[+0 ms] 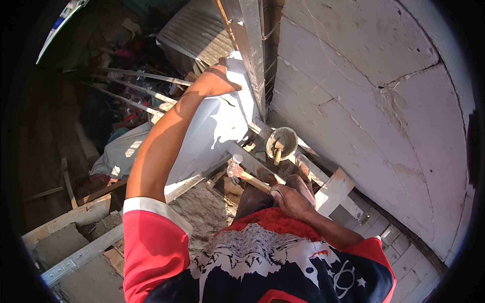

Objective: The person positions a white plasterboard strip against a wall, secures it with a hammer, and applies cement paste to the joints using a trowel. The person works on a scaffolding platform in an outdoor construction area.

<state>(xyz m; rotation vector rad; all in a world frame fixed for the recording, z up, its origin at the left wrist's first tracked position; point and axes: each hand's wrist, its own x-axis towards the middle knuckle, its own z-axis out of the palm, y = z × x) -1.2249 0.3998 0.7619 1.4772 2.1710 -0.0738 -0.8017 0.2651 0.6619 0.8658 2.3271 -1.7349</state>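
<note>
Hammer [256, 182] gripped in right hand [292, 202], left arm [164, 131] outstretched, left hand [217, 80] clasped over white panel [222, 121].

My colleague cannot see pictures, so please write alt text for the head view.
A person's right hand grips a hammer by its wooden handle while the left hand rests at the edge of a white panel. Ahead, a bucket with a wooden-handled tool is near a cracked white wall.
</note>
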